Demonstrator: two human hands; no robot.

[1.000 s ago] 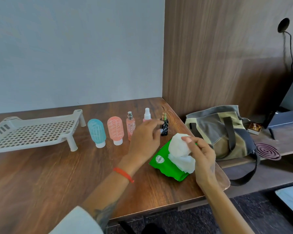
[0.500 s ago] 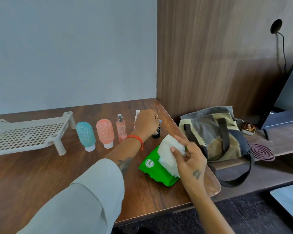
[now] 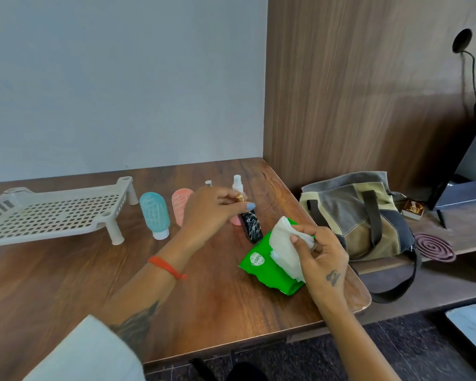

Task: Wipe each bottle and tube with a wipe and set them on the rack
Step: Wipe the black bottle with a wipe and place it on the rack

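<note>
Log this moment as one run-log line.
left hand: holds black bottle by cap, tilted | right hand: holds wipe | rack: no bottles yet

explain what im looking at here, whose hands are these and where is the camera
There is no machine here: these are a person's two bare hands, seen from one camera worn on their head, looking forward and down.

The left hand grips a small black bottle with a gold cap by its top, tilted above the brown wooden table. The right hand holds a white wet wipe over a green wipe packet.

Also on the table: a white perforated plastic rack with nothing on it, a blue squeeze tube, a pink squeeze tube and two small spray bottles partly hidden behind the left hand. A canvas bag sits on the lower shelf to the right.
</note>
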